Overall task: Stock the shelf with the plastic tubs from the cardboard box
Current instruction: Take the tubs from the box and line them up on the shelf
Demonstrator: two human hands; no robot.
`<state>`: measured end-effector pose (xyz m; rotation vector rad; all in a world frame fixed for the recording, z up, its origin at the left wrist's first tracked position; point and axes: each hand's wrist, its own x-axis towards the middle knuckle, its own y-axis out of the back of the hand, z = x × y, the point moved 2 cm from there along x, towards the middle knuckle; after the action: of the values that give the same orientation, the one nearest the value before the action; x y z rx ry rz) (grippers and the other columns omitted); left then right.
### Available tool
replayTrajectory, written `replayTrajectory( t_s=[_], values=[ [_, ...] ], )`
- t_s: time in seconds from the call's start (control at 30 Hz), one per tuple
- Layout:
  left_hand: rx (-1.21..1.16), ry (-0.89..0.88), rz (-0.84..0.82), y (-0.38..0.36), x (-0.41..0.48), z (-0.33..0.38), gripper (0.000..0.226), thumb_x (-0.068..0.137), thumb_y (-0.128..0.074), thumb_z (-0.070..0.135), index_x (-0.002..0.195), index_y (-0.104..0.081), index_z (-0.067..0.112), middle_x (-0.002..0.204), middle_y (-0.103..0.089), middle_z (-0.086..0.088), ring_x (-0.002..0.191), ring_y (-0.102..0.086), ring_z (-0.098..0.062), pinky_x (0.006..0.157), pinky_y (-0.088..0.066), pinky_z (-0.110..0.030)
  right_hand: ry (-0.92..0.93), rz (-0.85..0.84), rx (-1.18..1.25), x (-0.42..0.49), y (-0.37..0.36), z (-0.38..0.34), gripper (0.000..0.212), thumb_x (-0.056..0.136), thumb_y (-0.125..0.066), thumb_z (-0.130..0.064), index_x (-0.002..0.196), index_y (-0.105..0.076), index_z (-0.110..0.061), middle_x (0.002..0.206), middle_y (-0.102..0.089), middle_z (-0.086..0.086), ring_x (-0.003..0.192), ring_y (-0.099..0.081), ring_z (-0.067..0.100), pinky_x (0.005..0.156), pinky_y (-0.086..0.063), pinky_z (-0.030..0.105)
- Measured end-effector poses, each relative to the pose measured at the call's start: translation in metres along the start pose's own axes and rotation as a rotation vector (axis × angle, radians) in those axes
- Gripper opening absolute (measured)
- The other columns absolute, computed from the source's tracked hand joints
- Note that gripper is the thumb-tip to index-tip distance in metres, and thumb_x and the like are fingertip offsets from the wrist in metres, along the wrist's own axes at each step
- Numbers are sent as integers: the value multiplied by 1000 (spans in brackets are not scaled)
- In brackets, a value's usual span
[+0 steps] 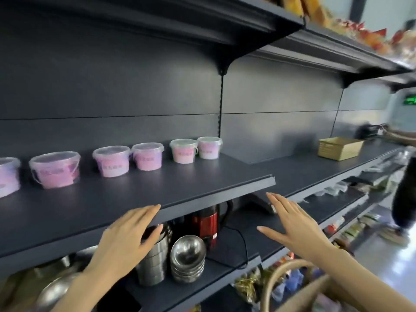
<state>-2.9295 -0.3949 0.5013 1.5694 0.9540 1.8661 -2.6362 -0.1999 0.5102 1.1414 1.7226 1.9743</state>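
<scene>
Several clear plastic tubs with pink contents stand in a row at the back of the dark shelf [157, 190]: a wide tub [55, 168] at the left, a middle pair [112, 161], and a right pair [195, 149]. My left hand [130, 235] is spread flat, its fingertips at the shelf's front edge, holding nothing. My right hand [292, 224] hovers open with straight fingers to the right of the shelf's corner, empty. A small cardboard box [340, 147] sits on the neighbouring shelf at the right.
Below the shelf are stacked steel bowls [188, 255], steel cups [155, 260] and a red kettle [207, 224]. A woven basket handle [276, 278] rises at the bottom right. Another person [403, 199] stands in the aisle at the far right. Snack packets fill the top shelf.
</scene>
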Motion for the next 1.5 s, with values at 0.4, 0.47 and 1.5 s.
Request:
replayTrajectory(
  t_s=[0.4, 0.47, 1.5],
  values=[
    [-150, -373, -294, -152, 33, 111, 67, 97, -15, 53, 125, -60, 12, 119, -64, 1, 112, -50, -10, 97, -32, -26, -378, -190, -78, -104, -67, 122, 104, 64, -3, -84, 149, 2, -24, 157, -7, -4, 143, -14, 17, 115, -11, 32],
    [-163, -393, -358, -183, 31, 122, 69, 97, -14, 54, 125, -60, 12, 120, -64, 1, 112, -53, -12, 96, -35, -24, -451, -225, -92, -124, -79, 138, 110, 61, 3, -88, 149, -2, -23, 156, -13, -3, 141, -20, 18, 115, -14, 33],
    [-301, -604, -923, -492, -105, 284, 59, 74, -37, 50, 109, -70, 15, 101, -71, 8, 86, -67, -6, 67, -54, -20, -954, -614, 663, -266, -422, 240, 68, 89, -58, -40, 144, -28, -14, 145, -40, 4, 131, -40, 19, 104, -32, 28]
  ],
)
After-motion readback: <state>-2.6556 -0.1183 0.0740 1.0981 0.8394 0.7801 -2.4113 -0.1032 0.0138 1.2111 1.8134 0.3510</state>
